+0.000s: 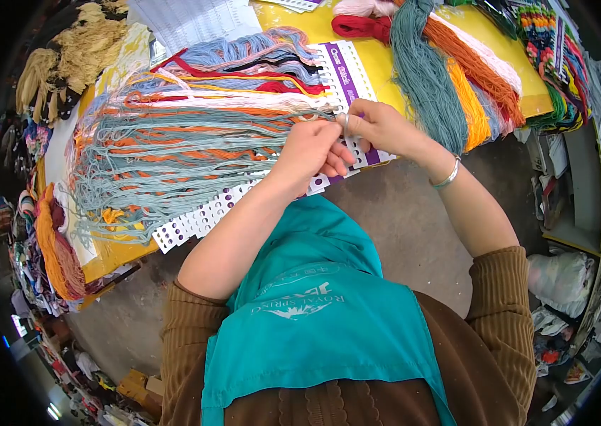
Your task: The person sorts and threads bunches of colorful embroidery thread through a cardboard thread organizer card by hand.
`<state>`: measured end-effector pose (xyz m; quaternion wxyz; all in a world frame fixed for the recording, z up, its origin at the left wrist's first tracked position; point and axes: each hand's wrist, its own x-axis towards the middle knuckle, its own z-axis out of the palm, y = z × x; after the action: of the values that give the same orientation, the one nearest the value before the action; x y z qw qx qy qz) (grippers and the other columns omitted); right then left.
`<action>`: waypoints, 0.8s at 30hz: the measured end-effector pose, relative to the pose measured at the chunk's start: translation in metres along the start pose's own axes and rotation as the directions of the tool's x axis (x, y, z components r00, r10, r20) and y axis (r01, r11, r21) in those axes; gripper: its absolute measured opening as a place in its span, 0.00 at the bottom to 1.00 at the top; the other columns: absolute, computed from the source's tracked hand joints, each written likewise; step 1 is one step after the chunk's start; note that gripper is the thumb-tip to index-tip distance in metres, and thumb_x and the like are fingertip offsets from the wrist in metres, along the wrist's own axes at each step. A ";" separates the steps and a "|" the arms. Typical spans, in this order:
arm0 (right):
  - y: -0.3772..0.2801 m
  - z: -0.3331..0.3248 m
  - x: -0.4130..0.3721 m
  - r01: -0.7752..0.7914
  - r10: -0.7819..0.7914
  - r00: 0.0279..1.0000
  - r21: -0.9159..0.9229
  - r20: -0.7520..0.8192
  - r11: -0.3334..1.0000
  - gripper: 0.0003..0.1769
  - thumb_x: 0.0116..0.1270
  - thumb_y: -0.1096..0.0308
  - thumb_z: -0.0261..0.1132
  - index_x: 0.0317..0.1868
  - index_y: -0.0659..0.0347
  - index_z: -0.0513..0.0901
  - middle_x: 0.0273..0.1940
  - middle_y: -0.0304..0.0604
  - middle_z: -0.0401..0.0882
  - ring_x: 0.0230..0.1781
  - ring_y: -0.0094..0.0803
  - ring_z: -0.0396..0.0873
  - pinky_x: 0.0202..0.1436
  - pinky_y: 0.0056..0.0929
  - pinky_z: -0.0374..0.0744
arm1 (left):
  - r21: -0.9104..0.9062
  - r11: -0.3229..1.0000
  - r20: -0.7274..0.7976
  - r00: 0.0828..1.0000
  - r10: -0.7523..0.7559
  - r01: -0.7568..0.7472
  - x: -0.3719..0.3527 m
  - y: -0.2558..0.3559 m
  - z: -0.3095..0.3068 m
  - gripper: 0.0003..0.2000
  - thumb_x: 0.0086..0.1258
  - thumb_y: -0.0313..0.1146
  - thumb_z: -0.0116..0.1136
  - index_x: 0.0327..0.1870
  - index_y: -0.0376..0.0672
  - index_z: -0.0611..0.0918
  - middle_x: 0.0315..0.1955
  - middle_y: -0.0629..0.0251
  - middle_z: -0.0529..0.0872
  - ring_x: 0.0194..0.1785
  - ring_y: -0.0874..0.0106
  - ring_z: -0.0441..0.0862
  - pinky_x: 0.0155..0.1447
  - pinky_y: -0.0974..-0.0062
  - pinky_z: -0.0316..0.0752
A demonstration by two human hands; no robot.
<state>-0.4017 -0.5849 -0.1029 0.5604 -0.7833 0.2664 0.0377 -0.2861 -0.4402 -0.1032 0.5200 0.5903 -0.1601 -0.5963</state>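
Two hands meet at the holed thread card

On the head view, the only feed I have, I see the left hand and right hand together at the thread card, by the near edge of the yellow table. The left fingers curl inward; what their tips grip is too small for me to tell. The right thumb and forefinger come close together where a grey-green strand reaches the card; I can't tell whether they pinch it.

From the card, the loose threads spread toward the table's left edge, over more holed cards along the near edge. I see a paper sheet by the far edge. Thick grey-green yarn and yellow yarn lie toward the right corner, draping over the near edge.
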 end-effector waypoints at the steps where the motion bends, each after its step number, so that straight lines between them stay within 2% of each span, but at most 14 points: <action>1: 0.000 -0.003 0.001 -0.016 0.016 1.000 0.026 0.018 1.000 0.19 0.67 0.53 0.67 0.37 0.65 0.79 0.25 0.40 0.81 0.20 0.22 0.77 0.24 0.26 0.74 | 0.075 0.997 -0.004 1.000 0.025 -0.025 0.003 0.001 0.002 0.11 0.72 0.33 0.49 0.39 0.35 0.82 0.25 0.61 0.86 0.20 0.77 0.81 0.22 0.83 0.73; 4: -0.003 -0.009 0.003 -0.082 0.079 0.993 0.025 0.088 0.996 0.17 0.65 0.57 0.68 0.40 0.64 0.79 0.24 0.39 0.79 0.21 0.22 0.76 0.23 0.23 0.71 | 0.309 0.942 0.071 0.991 0.114 -0.130 0.010 -0.003 0.004 0.10 0.69 0.27 0.47 0.39 0.35 0.83 0.24 0.60 0.86 0.20 0.76 0.82 0.24 0.82 0.75; 5: -0.004 -0.010 0.004 -0.075 0.069 0.993 0.049 0.099 0.996 0.16 0.64 0.58 0.69 0.41 0.63 0.79 0.24 0.38 0.78 0.21 0.21 0.75 0.23 0.22 0.70 | 0.361 0.915 0.119 0.982 0.144 -0.178 0.015 -0.005 0.002 0.10 0.64 0.23 0.47 0.39 0.36 0.84 0.21 0.60 0.85 0.19 0.76 0.82 0.24 0.79 0.77; 8: -0.003 -0.010 0.003 -0.081 0.059 0.988 0.148 0.145 0.986 0.15 0.62 0.63 0.70 0.44 0.63 0.79 0.22 0.35 0.75 0.20 0.18 0.72 0.22 0.19 0.66 | 0.534 0.793 0.116 0.955 0.275 -0.293 0.013 -0.001 0.006 0.08 0.63 0.22 0.49 0.36 0.34 0.82 0.20 0.54 0.84 0.19 0.72 0.83 0.23 0.74 0.78; 9: 0.000 -0.010 0.006 -0.104 0.072 0.984 0.195 0.164 0.975 0.15 0.61 0.65 0.70 0.44 0.62 0.79 0.22 0.34 0.75 0.20 0.17 0.71 0.21 0.18 0.65 | 0.584 0.775 0.079 0.967 0.242 -0.241 0.009 0.004 0.009 0.07 0.61 0.23 0.52 0.36 0.34 0.82 0.23 0.49 0.84 0.25 0.62 0.85 0.30 0.65 0.80; 11: 0.003 -0.009 0.008 -0.117 0.070 0.978 0.236 0.198 0.965 0.15 0.61 0.67 0.68 0.47 0.62 0.78 0.21 0.31 0.73 0.19 0.16 0.68 0.20 0.18 0.63 | 0.694 0.638 0.085 0.918 0.387 -0.334 0.021 -0.012 0.007 0.08 0.62 0.23 0.51 0.39 0.34 0.82 0.20 0.57 0.84 0.20 0.68 0.83 0.26 0.71 0.78; 14: 0.002 -0.011 0.011 -0.174 0.138 0.970 0.177 0.198 0.969 0.15 0.61 0.67 0.68 0.47 0.61 0.78 0.22 0.31 0.73 0.19 0.16 0.69 0.19 0.18 0.62 | 0.732 0.581 0.083 0.892 0.444 -0.357 0.029 -0.020 0.005 0.08 0.64 0.24 0.51 0.41 0.34 0.81 0.18 0.60 0.84 0.18 0.70 0.82 0.25 0.72 0.77; 15: 0.001 -0.009 0.012 -0.144 0.120 0.974 0.113 0.194 0.983 0.17 0.65 0.61 0.67 0.49 0.60 0.76 0.21 0.33 0.74 0.17 0.17 0.69 0.18 0.20 0.62 | 0.717 0.603 0.072 0.898 0.435 -0.350 0.027 -0.016 0.006 0.08 0.64 0.24 0.51 0.40 0.34 0.81 0.18 0.60 0.84 0.18 0.70 0.83 0.24 0.72 0.77; 17: -0.010 -0.012 0.010 -0.198 0.186 0.953 0.026 0.240 0.980 0.19 0.68 0.56 0.65 0.51 0.59 0.74 0.21 0.35 0.74 0.16 0.18 0.68 0.17 0.21 0.62 | 0.553 0.781 0.047 0.946 0.319 -0.291 0.023 -0.009 0.006 0.06 0.66 0.25 0.51 0.39 0.36 0.79 0.18 0.63 0.82 0.16 0.73 0.79 0.21 0.74 0.71; 18: -0.015 -0.014 0.011 -0.223 0.220 0.940 -0.020 0.260 0.975 0.20 0.69 0.54 0.64 0.51 0.58 0.74 0.20 0.36 0.74 0.15 0.19 0.67 0.16 0.21 0.62 | 0.384 0.899 0.026 0.975 0.219 -0.212 0.023 -0.009 0.003 0.05 0.67 0.25 0.51 0.39 0.37 0.79 0.18 0.64 0.81 0.16 0.74 0.77 0.20 0.76 0.69; 19: -0.015 -0.016 0.015 -0.263 0.269 0.914 -0.061 0.305 0.963 0.23 0.72 0.48 0.60 0.55 0.57 0.70 0.20 0.39 0.76 0.13 0.23 0.70 0.15 0.23 0.66 | 0.198 0.973 0.027 0.993 0.115 -0.118 0.023 -0.010 -0.001 0.04 0.67 0.26 0.51 0.38 0.38 0.78 0.18 0.66 0.80 0.15 0.75 0.75 0.19 0.77 0.66; 20: -0.021 -0.018 0.016 -0.278 0.287 0.905 -0.075 0.315 0.958 0.23 0.72 0.49 0.60 0.55 0.57 0.69 0.21 0.40 0.77 0.14 0.24 0.72 0.15 0.24 0.68 | 0.003 1.000 0.049 0.999 0.014 -0.014 0.023 -0.010 -0.004 0.04 0.68 0.26 0.51 0.38 0.39 0.77 0.18 0.67 0.79 0.15 0.77 0.73 0.18 0.79 0.63; 21: -0.028 -0.019 0.013 -0.294 0.306 0.895 -0.088 0.325 0.952 0.23 0.73 0.49 0.59 0.55 0.57 0.68 0.21 0.41 0.78 0.14 0.25 0.74 0.16 0.24 0.70 | -0.168 0.982 0.033 0.996 -0.081 0.085 0.017 -0.008 -0.004 0.03 0.69 0.29 0.52 0.34 0.42 0.75 0.19 0.71 0.75 0.15 0.80 0.67 0.17 0.81 0.57; 24: -0.031 -0.022 0.017 -0.320 0.318 0.865 -0.061 0.387 0.945 0.20 0.72 0.54 0.59 0.56 0.57 0.66 0.23 0.46 0.80 0.16 0.30 0.79 0.17 0.26 0.76 | -0.573 0.798 0.238 0.970 -0.055 0.186 0.000 -0.009 -0.027 0.06 0.70 0.32 0.53 0.31 0.44 0.73 0.19 0.71 0.74 0.16 0.81 0.66 0.18 0.82 0.56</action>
<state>-0.3780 -0.6039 -0.0749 0.5902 -0.7035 0.2749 0.2850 -0.2666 -0.4246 -0.1173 0.6187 0.3418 0.0176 -0.7072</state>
